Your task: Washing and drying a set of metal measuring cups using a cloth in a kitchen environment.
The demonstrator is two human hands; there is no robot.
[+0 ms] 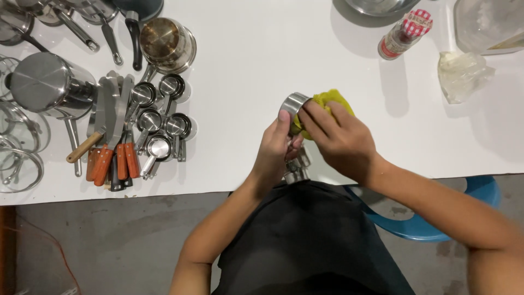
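Note:
My left hand point(273, 153) grips a small steel measuring cup point(293, 102) by its handle, thumb against the cup's side. More steel cups of the same set point(297, 166) dangle below that hand. My right hand point(341, 139) presses a yellow cloth point(330, 99) against the cup. Both hands hover over the near edge of the white table point(262, 60), close to my body.
At the left lie several steel measuring cups point(161, 123), spatulas with orange handles point(109, 155), pots point(52, 84), a copper-toned pot point(166, 43) and glass lids point(19, 158). A bottle with a checked cap point(404, 33), a crumpled plastic bag point(461, 76) and a blue chair point(431, 226) are at the right.

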